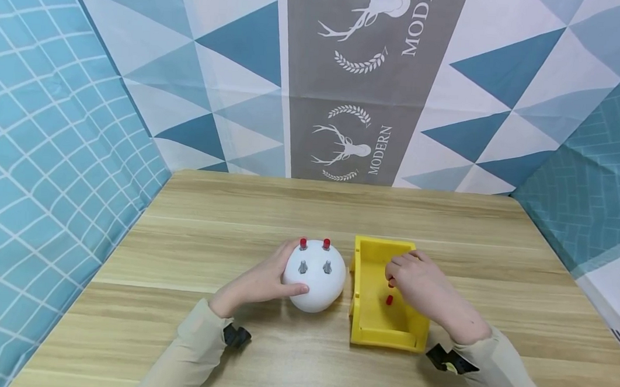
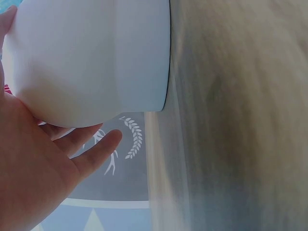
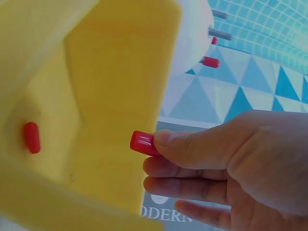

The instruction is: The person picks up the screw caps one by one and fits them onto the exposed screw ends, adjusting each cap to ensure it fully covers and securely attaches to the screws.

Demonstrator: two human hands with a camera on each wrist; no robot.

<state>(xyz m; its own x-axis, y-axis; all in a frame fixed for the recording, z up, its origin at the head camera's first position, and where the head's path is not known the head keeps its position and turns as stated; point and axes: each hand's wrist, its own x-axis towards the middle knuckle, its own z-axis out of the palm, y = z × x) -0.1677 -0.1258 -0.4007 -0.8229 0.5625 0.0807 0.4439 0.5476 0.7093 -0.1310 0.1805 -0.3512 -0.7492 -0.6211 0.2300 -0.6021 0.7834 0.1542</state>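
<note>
My left hand (image 1: 266, 279) holds the side of a white rounded body (image 1: 315, 293), thumb at the front and fingers round the far side. In the left wrist view its flat base meets the table. Two metal posts (image 1: 303, 267) stand bare on the top, and behind them two posts carry red caps (image 1: 326, 243). Over a yellow bin (image 1: 383, 337), my right hand (image 1: 418, 284) pinches a small red cap (image 3: 143, 143) between thumb and index finger. Another loose red cap (image 3: 32, 137) lies on the bin floor, below that hand.
Both things stand on a wood-grain table (image 1: 188, 315), the bin just right of the white body. Patterned cloth (image 1: 232, 66) hangs behind the table, with blue checked cloth (image 1: 44, 144) at the left side.
</note>
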